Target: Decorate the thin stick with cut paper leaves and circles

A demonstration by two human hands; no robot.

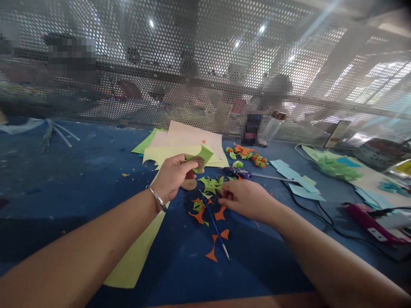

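Note:
My left hand (175, 175) pinches a piece of green paper (205, 157) between thumb and fingers, raised over the stacked sheets. My right hand (244, 197) is low over the table with its fingers curled together beside green paper scraps (210, 185). Whatever lies between those fingertips is hidden. Below the hands, a thin blue pen-like stick (214, 222) with a silvery tip lies among orange paper scraps (221, 213). A long yellow-green paper strip (141, 252) runs partly under my left forearm.
Pale paper sheets (195, 136) lie at the back, near a perforated metal screen (205, 55). Orange-green paper pieces (245, 152) and a dark blue tool (237, 172) sit behind my right hand. Light blue papers (298, 177), black cables and a magenta power strip (374, 224) are on the right.

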